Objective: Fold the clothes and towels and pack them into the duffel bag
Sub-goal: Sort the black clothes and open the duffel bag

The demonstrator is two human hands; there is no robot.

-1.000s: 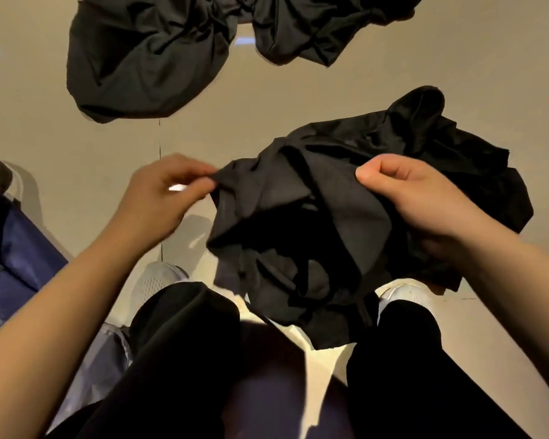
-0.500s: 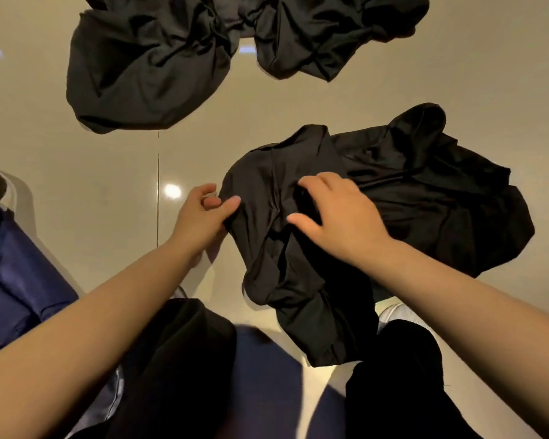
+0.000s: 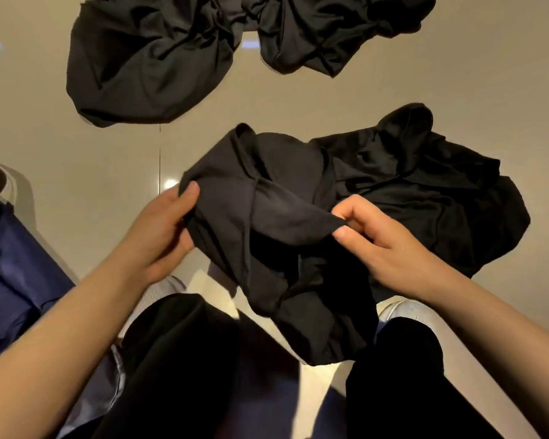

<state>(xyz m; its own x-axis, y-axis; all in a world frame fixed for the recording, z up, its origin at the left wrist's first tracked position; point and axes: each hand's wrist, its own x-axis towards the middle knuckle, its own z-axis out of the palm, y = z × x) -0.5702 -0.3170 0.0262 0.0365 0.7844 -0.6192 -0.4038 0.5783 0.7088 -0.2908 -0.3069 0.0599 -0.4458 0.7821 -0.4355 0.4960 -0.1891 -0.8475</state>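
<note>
A crumpled dark grey garment (image 3: 267, 204) hangs in front of me, lifted off the beige floor. My left hand (image 3: 162, 229) grips its left edge, thumb on top of the cloth. My right hand (image 3: 381, 236) pinches a fold of it between thumb and fingertips near the middle. The garment's lower part droops over my knees. A navy duffel bag (image 3: 10, 274) lies at the left edge, partly cut off by the frame.
A black garment (image 3: 441, 198) lies bunched on the floor behind my right hand. Two more dark clothes lie farther off: one (image 3: 146, 64) at upper left, one (image 3: 333, 30) at upper right. My black-trousered legs and white shoes (image 3: 403, 312) fill the bottom.
Both hands have lifted the dark grey garment toward me. My right hand went from lying on the cloth to pinching a fold. My left hand shifted its grip along the left edge.
</note>
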